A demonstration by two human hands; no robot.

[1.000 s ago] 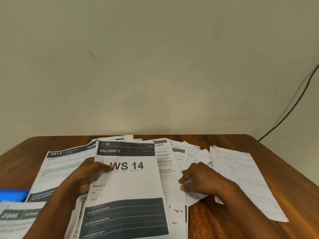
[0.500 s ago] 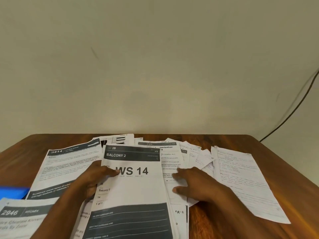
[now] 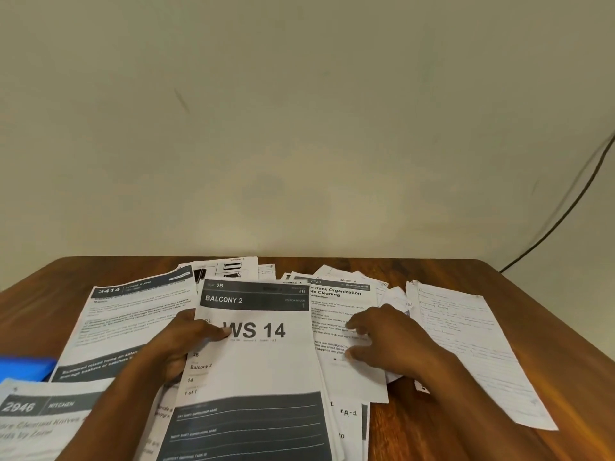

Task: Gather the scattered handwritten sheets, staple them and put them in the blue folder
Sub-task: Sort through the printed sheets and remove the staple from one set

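Blue folder [image 3: 25, 369] is sitting at the tabletop's left edge, only a glossy blue corner showing, partly covered by the printed "2946 KITCHEN" sheet [image 3: 43, 424] lying over the near-left corner. Beside it the "3414" sheet [image 3: 133, 324] is lying flat, matte white with a dark header band and dark footer strip, angled toward the far-left corner. Left hand [image 3: 181, 347] is gripping the left edge of the "WS 14" sheet [image 3: 259, 361], thumb lying on top by the big lettering, fingers curling under the paper; that sheet is lifting slightly off the pile at the near-centre edge, rectangular, dark blocks top and bottom. Right hand [image 3: 386, 341] is pressing palm-down on the "Rack Organization" sheet [image 3: 336, 311], fingers straight and slightly spread, holding nothing. A fan of smaller white sheets [image 3: 389, 294] is poking out behind it. Handwritten sheet [image 3: 472, 347] is lying flat toward the right edge, thin white paper with faint ruled pen lines, well apart from the folder. Wooden tabletop [image 3: 549, 314] is showing reddish-brown grain and a rounded far-right corner. A black cable [image 3: 565, 207] is running down the plain wall.
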